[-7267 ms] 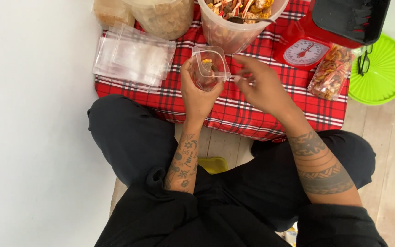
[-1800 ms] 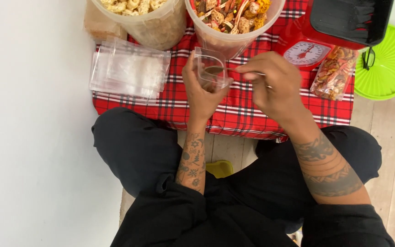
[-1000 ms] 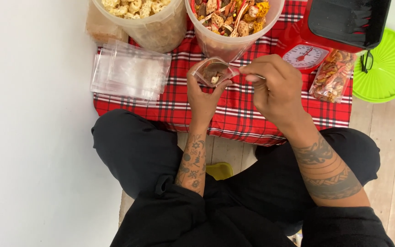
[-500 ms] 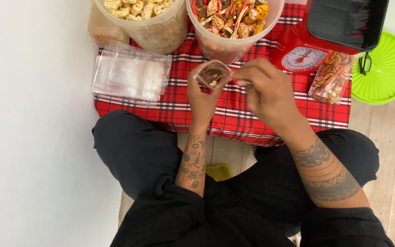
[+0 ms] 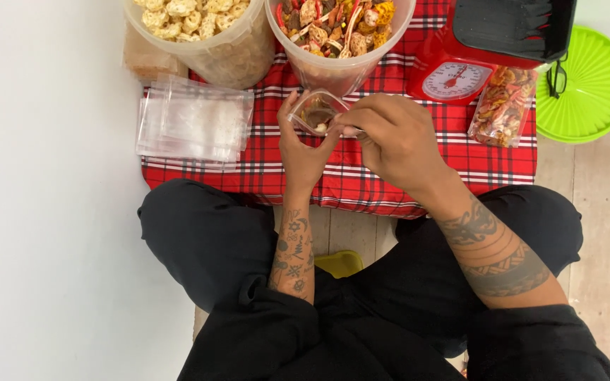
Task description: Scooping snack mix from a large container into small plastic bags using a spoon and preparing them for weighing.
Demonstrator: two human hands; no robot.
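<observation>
Red plaid cloth (image 5: 361, 185) w/ tubs (image 5: 213, 49), scale (image 5: 453, 77), bags (image 5: 192, 120) (clear)

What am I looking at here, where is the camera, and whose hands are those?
The camera sits on a person's head and looks down, so the hands are their own; they sit cross-legged in black clothes. The left hand holds a small clear plastic bag open, with a few snack pieces inside. The right hand pinches something at the bag's mouth; it is too hidden to name. On the red checked cloth lie a stack of empty clear bags, two clear tubs of snacks, a red kitchen scale and a filled snack bag.
</observation>
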